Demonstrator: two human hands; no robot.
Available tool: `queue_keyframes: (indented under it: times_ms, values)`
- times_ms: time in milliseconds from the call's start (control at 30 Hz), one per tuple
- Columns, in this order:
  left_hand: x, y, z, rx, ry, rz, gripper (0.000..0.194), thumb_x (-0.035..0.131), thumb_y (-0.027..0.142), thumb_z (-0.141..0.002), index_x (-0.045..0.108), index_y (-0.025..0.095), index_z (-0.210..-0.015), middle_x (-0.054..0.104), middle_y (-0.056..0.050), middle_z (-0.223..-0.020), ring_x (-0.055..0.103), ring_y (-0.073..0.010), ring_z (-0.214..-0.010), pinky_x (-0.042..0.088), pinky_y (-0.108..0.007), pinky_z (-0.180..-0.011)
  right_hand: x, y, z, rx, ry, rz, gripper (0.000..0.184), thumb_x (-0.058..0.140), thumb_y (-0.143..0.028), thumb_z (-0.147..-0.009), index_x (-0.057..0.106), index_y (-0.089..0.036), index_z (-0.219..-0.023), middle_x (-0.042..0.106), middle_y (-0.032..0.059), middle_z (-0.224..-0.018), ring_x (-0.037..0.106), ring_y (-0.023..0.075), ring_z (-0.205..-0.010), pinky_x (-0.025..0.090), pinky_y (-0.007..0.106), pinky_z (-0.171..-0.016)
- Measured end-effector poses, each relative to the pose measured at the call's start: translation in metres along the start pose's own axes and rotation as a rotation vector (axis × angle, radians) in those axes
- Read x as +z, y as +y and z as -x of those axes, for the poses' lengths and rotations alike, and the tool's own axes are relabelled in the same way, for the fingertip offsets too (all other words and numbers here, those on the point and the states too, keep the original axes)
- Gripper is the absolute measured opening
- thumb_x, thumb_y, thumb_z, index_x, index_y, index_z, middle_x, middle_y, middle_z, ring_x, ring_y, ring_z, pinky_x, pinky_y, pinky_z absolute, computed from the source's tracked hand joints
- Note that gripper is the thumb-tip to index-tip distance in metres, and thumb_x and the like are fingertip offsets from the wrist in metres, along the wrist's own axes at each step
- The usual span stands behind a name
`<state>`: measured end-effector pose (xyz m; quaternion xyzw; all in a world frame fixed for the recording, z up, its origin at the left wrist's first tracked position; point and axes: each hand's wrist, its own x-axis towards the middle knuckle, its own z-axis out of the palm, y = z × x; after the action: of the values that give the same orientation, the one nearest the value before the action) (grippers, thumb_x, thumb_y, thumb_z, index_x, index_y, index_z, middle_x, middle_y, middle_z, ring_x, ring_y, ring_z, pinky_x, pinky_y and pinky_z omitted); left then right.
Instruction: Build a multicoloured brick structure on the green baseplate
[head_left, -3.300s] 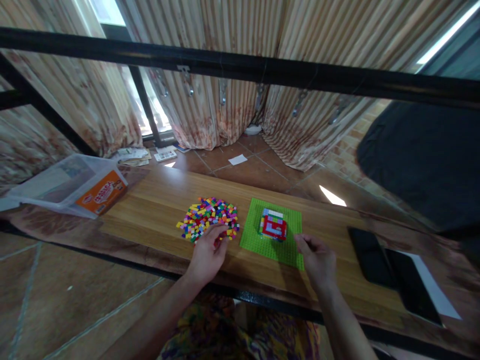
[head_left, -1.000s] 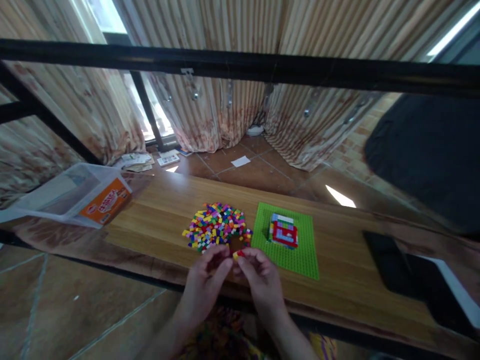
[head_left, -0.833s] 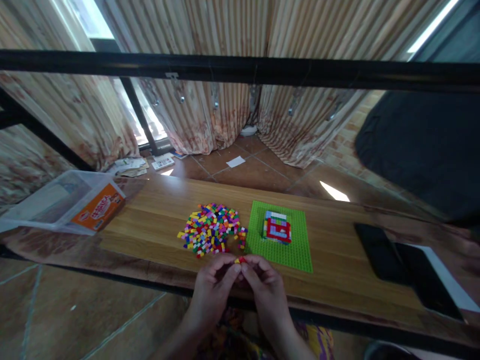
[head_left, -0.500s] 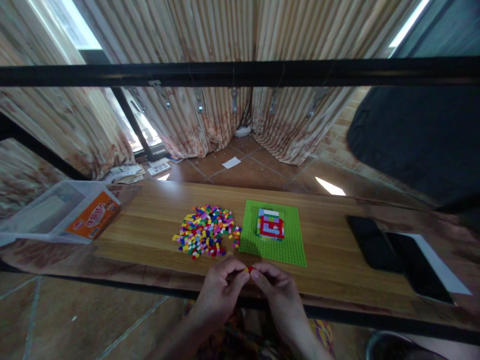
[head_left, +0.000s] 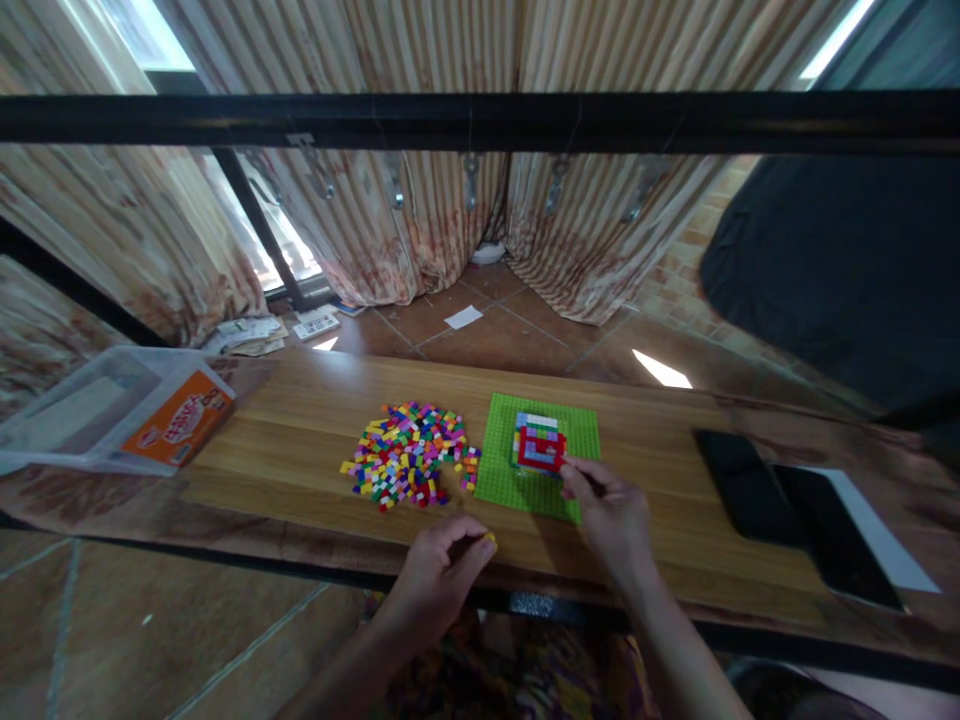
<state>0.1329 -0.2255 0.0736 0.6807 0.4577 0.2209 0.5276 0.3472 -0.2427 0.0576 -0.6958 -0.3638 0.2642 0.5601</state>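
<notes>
My left hand (head_left: 442, 565) is closed near the table's front edge, pinching a small yellow toy brick (head_left: 490, 538) between thumb and index finger. My right hand (head_left: 611, 510) reaches over the green baseplate (head_left: 499, 485). Its thumb and fingertips are pinched at the lower right corner of a low brick build (head_left: 541, 452), on a red brick that they mostly cover. Red, white, lavender and blue rows show on the build. Left of the baseplate lies a loose pile of small multicoloured bricks (head_left: 409, 450).
A clear plastic bin (head_left: 82, 455) with an orange label stands at the table's left end. Two dark flat devices, a phone-like one (head_left: 739, 485) and another (head_left: 832, 535), lie at the right with a white sheet (head_left: 881, 530). A black bar (head_left: 480, 120) crosses beyond the table.
My right hand has moved away from my left, forward and right to the build, taking the red brick along. My left hand stays in place with the yellow brick. The view has shifted slightly.
</notes>
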Motion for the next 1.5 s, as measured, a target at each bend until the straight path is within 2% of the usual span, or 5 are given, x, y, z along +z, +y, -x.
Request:
queue_keyframes:
  times_ms: [100,233,1000,1300,1500]
  values:
    - [0.0,-0.003,0.002,-0.006,-0.015,0.004,0.025,0.054,0.04,-0.086,0.063,0.02,-0.074,0.063,-0.002,-0.075,0.056,-0.016,-0.074,0.041,-0.025,-0.068,-0.003,0.002,-0.027,-0.242,-0.077,0.319,0.026,0.057,-0.04,-0.083,0.074,-0.02,-0.085,0.071,0.0069,-0.091,0.065,0.019,-0.079,0.05,0.032,-0.074]
    - [0.003,-0.008,0.006,-0.022,-0.016,0.021,0.025,0.053,0.039,-0.086,0.063,0.019,-0.074,0.063,-0.002,-0.075,0.055,-0.0157,-0.073,0.041,-0.025,-0.066,-0.001,0.003,-0.04,-0.375,-0.167,0.521,0.025,0.052,-0.035,-0.086,0.073,-0.022,-0.081,0.07,0.0055,-0.087,0.064,0.018,-0.079,0.049,0.031,-0.077]
    - [0.003,-0.009,0.0,-0.069,-0.006,0.046,0.02,0.056,0.034,-0.083,0.065,0.019,-0.073,0.063,-0.002,-0.075,0.055,-0.0146,-0.071,0.04,-0.024,-0.066,-0.003,-0.008,-0.059,-0.333,-0.328,0.632,0.019,0.057,-0.033,-0.079,0.072,-0.023,-0.073,0.071,0.002,-0.082,0.064,0.0175,-0.075,0.046,0.03,-0.073]
    - [0.005,-0.013,0.001,-0.068,-0.01,0.05,0.021,0.056,0.036,-0.085,0.065,0.019,-0.076,0.063,-0.001,-0.076,0.054,-0.0145,-0.072,0.039,-0.024,-0.066,-0.001,0.006,-0.062,-0.122,-0.3,0.466,0.02,0.063,-0.039,-0.074,0.073,-0.021,-0.074,0.071,0.0013,-0.075,0.064,0.0165,-0.068,0.047,0.029,-0.066]
    - [0.006,-0.013,0.003,-0.066,-0.014,0.049,0.022,0.055,0.036,-0.086,0.064,0.018,-0.077,0.06,-0.001,-0.076,0.053,-0.0136,-0.072,0.039,-0.023,-0.067,-0.001,0.008,-0.048,-0.352,-0.206,0.647,0.026,0.055,-0.039,-0.084,0.072,-0.022,-0.074,0.069,0.0023,-0.079,0.062,0.015,-0.068,0.046,0.027,-0.067]
